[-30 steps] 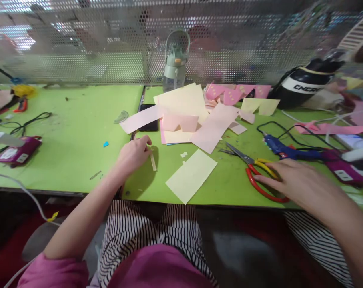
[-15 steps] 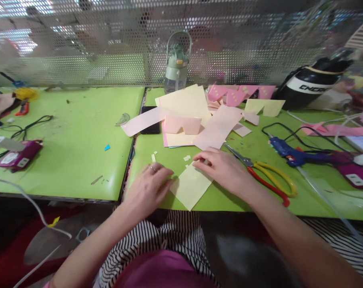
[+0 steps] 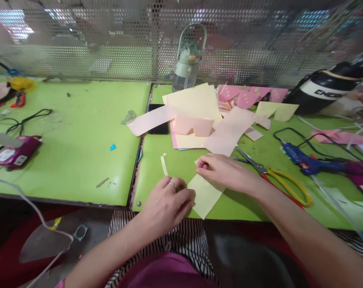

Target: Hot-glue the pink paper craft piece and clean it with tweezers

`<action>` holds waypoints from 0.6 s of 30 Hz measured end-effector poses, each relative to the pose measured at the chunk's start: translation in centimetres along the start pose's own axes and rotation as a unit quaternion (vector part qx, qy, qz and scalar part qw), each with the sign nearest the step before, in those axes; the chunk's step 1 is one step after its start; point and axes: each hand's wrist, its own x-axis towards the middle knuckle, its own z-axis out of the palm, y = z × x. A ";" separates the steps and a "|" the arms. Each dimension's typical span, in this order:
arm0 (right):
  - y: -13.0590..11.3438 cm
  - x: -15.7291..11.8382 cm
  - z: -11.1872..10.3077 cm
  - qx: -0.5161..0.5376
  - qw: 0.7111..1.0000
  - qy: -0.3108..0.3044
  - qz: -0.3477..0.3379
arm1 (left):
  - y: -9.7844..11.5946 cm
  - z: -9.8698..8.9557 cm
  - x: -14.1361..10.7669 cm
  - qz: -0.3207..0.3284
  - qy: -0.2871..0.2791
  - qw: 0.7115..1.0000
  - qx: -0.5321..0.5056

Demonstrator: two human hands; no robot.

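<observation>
A pale yellow square of paper [image 3: 205, 197] lies cornerwise near the table's front edge. At its left corner, my left hand [image 3: 171, 200] has its fingers curled and closed on the paper. My right hand [image 3: 219, 170] rests over the far corner, fingers curled tightly together; what they hold, if anything, is hidden. A sliver of pale paper shows beside those fingertips. Just beyond my left hand lies a narrow pale yellow strip [image 3: 163, 165], with a tiny scrap past its end. Scissors [image 3: 263, 170] with one red and one yellow handle lie right of my right hand.
Pink and cream paper sheets [image 3: 190, 100] pile up behind, partly over a black phone [image 3: 159, 127]. A bottle [image 3: 185, 70] stands by the perforated screen. On the right are a blue glue gun [image 3: 304, 160] with cables and a black bottle [image 3: 322, 88]. A seam divides the green tabletop.
My right hand has shifted left and its fingers have curled in, covering small scraps that lay beyond the square. My left hand has come nearer the square. The view has shifted slightly.
</observation>
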 end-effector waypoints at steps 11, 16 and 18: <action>2.2 -1.3 -0.9 0.031 0.998 0.058 -0.012 | -0.1 0.3 -0.3 -0.004 -0.007 1.000 0.020; 0.9 -0.8 0.4 0.017 0.997 0.070 0.027 | -0.1 0.4 -0.4 -0.004 -0.006 1.000 0.020; 0.6 -0.5 0.8 0.014 0.997 0.063 0.033 | -0.1 0.5 -0.4 -0.004 -0.012 1.000 0.015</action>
